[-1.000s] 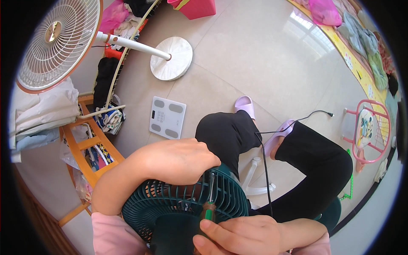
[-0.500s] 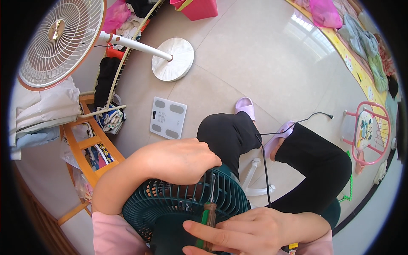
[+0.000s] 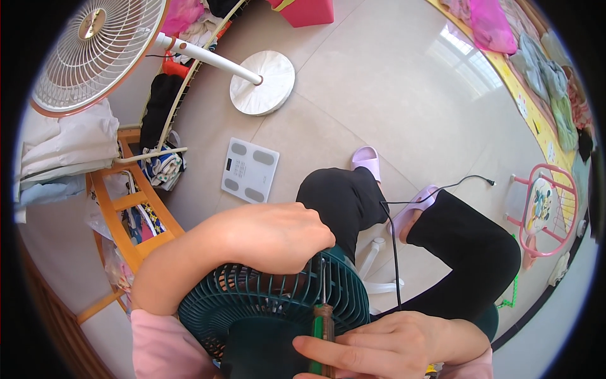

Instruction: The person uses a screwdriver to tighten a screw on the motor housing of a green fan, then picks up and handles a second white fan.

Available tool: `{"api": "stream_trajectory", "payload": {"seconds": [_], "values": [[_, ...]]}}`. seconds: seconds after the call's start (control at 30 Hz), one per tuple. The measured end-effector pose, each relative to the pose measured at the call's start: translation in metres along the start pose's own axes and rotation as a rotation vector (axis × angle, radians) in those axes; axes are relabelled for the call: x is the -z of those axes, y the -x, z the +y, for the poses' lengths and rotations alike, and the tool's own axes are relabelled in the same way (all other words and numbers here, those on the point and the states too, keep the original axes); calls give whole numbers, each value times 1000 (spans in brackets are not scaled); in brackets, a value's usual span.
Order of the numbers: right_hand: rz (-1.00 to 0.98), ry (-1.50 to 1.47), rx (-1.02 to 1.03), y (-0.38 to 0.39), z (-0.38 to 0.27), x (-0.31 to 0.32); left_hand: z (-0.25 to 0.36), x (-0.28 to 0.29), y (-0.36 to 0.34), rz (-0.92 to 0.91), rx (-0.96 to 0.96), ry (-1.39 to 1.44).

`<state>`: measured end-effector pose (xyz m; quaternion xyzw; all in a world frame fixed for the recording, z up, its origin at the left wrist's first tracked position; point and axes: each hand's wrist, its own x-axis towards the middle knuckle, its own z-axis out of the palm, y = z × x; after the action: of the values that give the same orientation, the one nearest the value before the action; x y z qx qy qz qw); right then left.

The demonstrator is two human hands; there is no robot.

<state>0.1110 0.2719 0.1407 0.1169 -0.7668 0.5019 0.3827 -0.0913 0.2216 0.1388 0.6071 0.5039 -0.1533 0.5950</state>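
A dark green fan (image 3: pixel 268 341) with a slatted cage lies in my lap, its round housing toward me. Over its far rim bends my left hand (image 3: pixel 281 237), closed on the edge of the cage; its fingertips are hidden. My right hand (image 3: pixel 391 347) grips a screwdriver (image 3: pixel 322 322) with a green and brown handle. The screwdriver's metal shaft points away from me across the slats, its tip close by my left hand. What the tip touches cannot be made out.
A black power cord (image 3: pixel 396 265) runs past my legs onto the tiled floor. Beyond stand a white scale (image 3: pixel 250 170) and a pedestal fan (image 3: pixel 262 82). A wooden rack (image 3: pixel 136 202) is at left, a pink child's chair (image 3: pixel 540 208) at right.
The screwdriver and my right hand have shifted slightly right, with the handle now more upright. My left hand stays at the cage rim. The whole view has moved a little.
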Motion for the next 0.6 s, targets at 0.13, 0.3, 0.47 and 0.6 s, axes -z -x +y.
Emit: {"api": "stream_trajectory", "payload": {"seconds": [0.13,0.3,0.47,0.6], "values": [[-16,-48,8,-1,3,-1,0,-1,1,-1,-1,-5],[-38,-135,-3,-4,3,1,-2,-3,2,16,-15,10],[-57,-113,9,-5,5,3,-6,-7,0,75,-68,-7],[-55,-49,18,-5,3,1,-7,-9,-1,97,-83,-15]]}}
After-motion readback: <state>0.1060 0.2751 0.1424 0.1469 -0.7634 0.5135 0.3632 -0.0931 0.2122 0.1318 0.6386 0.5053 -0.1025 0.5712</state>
